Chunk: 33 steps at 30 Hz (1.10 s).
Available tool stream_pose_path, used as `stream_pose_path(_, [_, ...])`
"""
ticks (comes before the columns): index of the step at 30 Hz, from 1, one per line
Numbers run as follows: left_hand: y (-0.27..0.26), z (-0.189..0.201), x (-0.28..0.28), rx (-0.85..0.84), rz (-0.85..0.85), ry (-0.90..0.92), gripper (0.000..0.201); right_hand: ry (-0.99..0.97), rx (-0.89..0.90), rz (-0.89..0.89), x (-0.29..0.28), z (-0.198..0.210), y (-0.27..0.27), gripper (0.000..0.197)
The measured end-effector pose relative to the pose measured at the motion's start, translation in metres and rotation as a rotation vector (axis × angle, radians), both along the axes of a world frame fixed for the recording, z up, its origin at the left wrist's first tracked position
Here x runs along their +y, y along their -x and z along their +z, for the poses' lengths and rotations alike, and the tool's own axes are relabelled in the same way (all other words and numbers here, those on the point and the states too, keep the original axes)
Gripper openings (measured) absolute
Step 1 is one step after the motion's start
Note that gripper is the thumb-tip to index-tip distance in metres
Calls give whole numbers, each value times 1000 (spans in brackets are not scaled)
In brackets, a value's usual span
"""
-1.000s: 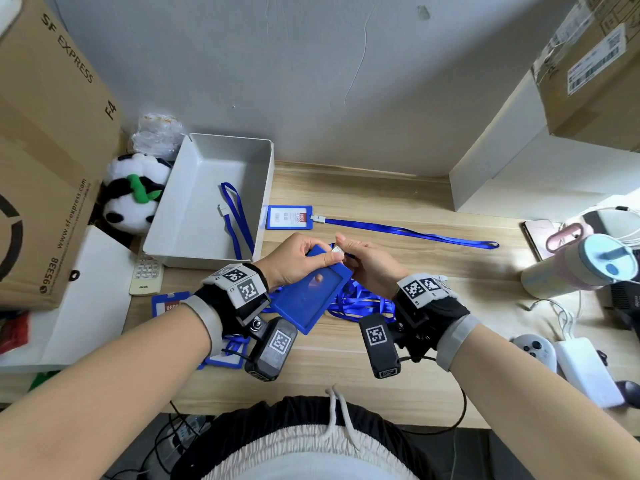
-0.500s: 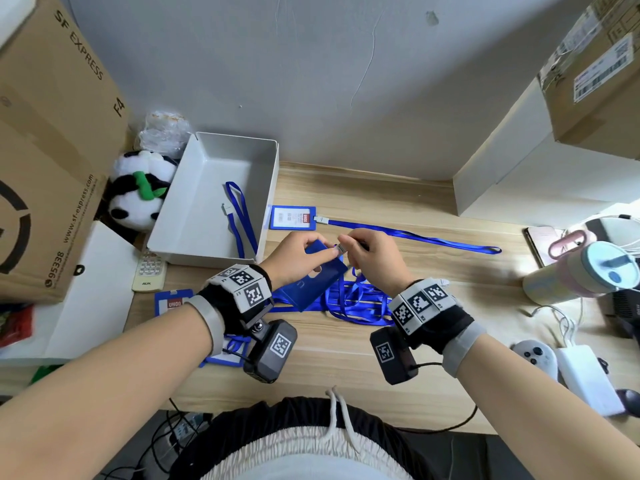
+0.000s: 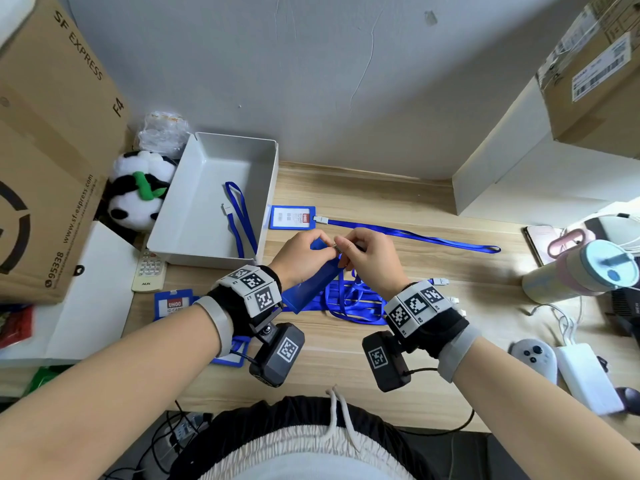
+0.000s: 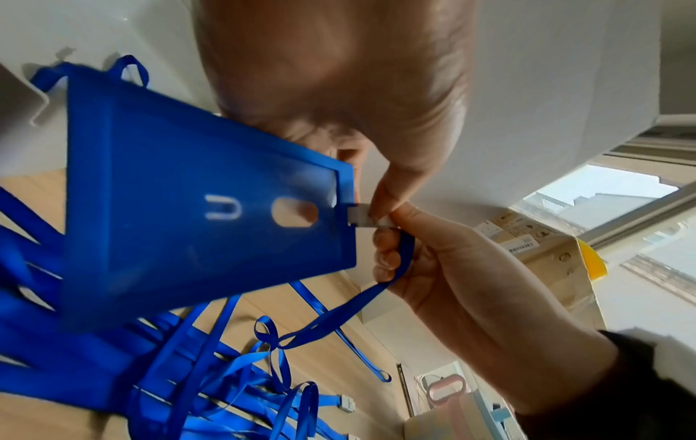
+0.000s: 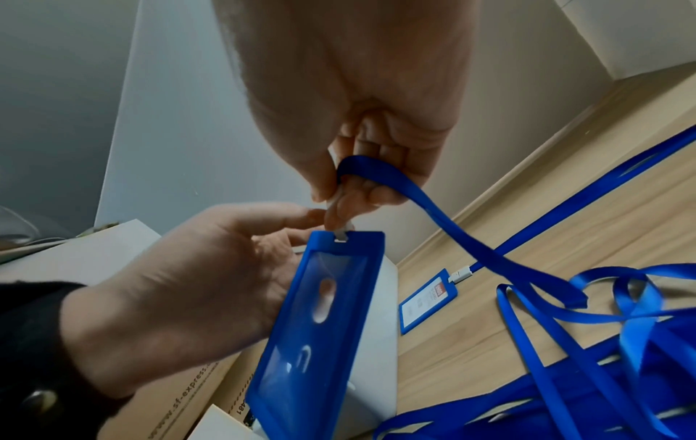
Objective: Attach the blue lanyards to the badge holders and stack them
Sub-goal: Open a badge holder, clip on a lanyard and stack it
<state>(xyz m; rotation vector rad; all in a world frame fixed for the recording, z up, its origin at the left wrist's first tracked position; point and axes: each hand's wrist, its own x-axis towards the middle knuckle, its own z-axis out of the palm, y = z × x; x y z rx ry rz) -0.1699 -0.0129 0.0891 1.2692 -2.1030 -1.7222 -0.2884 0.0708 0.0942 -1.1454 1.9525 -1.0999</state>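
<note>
Holding a blue badge holder [image 3: 313, 284] above the bench [image 3: 433, 209], the left hand [image 3: 299, 256] grips its top edge, while the right hand [image 3: 369, 259] pinches the white clip [image 4: 363, 215] of a blue lanyard [image 5: 452, 217] at the holder's slot. The strap trails down to the loose lanyard pile [image 3: 349, 299] lying beneath both hands.

The wooden counter [image 3: 415, 202] carries a grey tray [image 3: 194, 233] at upper left, a finished badge holder [image 3: 292, 217] beside it, tangled blue lanyards [image 3: 353, 299] at centre, and a tumbler [image 3: 581, 271] at right.
</note>
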Motion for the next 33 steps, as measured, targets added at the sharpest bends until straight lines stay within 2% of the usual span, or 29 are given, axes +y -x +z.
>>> stream_pose_path(5, [5,2,4,-19,69,-26,16,-8,37,-13,-1,-1,-5,21])
stream_pose_path(9, [3,2,5,42,99,-94,10,-39,48,-37,-5,0,-2,25])
stream_pose_path(17, [-8,6,0,85,-23,-155,21,-84,-55,-52,-4,0,6,26])
stream_pose_path(20, [-15,2,-2,64,-118,-117,35,-78,-73,-76,-4,-1,11,21])
stream_pose_path(23, [-19,0,-4,63,-169,-121,45,-87,-23,-8,-1,-3,14,12])
stream_pose_path(26, [-23,1,-4,81,-172,-146,49,-113,21,20,0,-7,14,11])
stream_pose_path(29, [-27,2,-4,69,-211,-68,42,-127,-35,-40,0,-11,17,11])
stream_pose_path(33, [-27,-1,-6,49,-218,-11,24,-129,-245,-7,-1,-11,17,19])
